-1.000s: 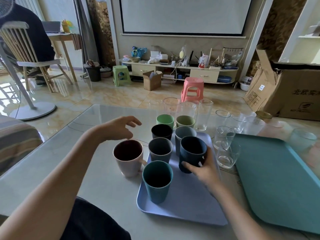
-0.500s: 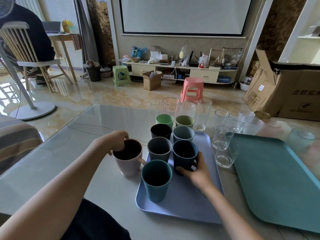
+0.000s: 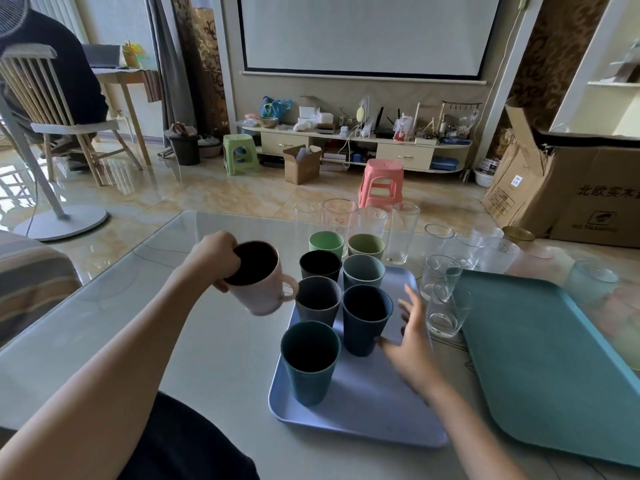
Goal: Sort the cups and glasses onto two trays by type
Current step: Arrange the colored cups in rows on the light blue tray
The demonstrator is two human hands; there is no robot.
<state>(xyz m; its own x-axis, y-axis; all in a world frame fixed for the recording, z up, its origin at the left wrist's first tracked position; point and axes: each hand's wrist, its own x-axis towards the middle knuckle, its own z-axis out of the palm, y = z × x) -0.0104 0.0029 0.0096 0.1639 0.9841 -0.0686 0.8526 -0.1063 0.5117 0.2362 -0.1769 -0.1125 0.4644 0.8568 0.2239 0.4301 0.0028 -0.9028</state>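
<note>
My left hand (image 3: pixel 215 258) grips the rim of a pink mug (image 3: pixel 258 284), which hangs tilted above the table just left of the lilac tray (image 3: pixel 374 407). On that tray stand several coloured cups, among them a teal cup (image 3: pixel 310 362) at the front and a dark blue cup (image 3: pixel 366 318). My right hand (image 3: pixel 410 344) hovers with spread fingers over the tray, right of the dark blue cup and apart from it. Two green cups (image 3: pixel 326 241) stand behind the tray. Several clear glasses (image 3: pixel 446 311) stand between the trays and at the back. The teal tray (image 3: pixel 540 368) lies on the right.
The table's far edge runs just behind the tall glasses (image 3: pixel 401 233). A frosted glass (image 3: pixel 592 282) and a gold-rimmed glass (image 3: pixel 517 235) stand beyond the teal tray. A striped cushion (image 3: pixel 31 278) lies at the left. A cardboard box (image 3: pixel 575 192) stands at the far right.
My left hand has taken the pink mug by its rim and lifted it off the table, tilted. My right hand has let go of the dark blue cup and opened.
</note>
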